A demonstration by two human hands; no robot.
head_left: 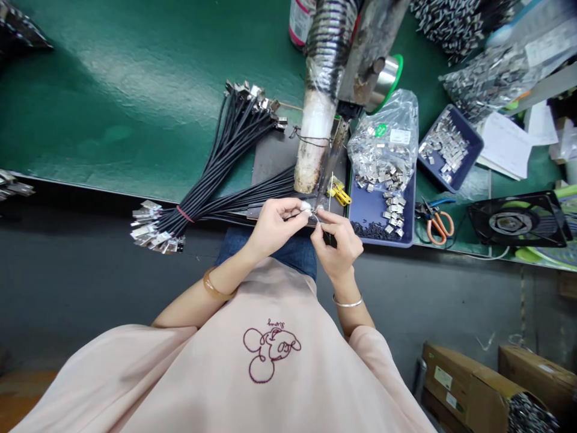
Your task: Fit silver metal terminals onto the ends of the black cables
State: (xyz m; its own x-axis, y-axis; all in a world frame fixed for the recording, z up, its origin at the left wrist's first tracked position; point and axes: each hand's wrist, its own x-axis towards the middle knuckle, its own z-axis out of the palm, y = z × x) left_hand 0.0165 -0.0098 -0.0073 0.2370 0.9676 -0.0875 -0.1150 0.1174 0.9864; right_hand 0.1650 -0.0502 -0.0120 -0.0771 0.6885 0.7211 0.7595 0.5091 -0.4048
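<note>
My left hand (274, 225) and my right hand (338, 240) meet at the bench's front edge, fingertips pinched together on a small metal connector (314, 211) at a cable end. A thin wire rises from between them. Black cables (252, 198) run left from my hands into a bundle (216, 162) tied with a red band, its ends fitted with metal clips (151, 231). Just above my hands hangs a wrapped flexible duct (315, 132) beside a fixture (331, 162) with a yellow part (339, 193).
A blue tray (378, 213) with loose metal shells and a clear bag of them (383, 144) sits right of my hands. Farther right lie another blue tray (451, 147), orange-handled pliers (435, 222), a black fan (514, 219) and papers. Cardboard boxes (469, 379) stand on the floor.
</note>
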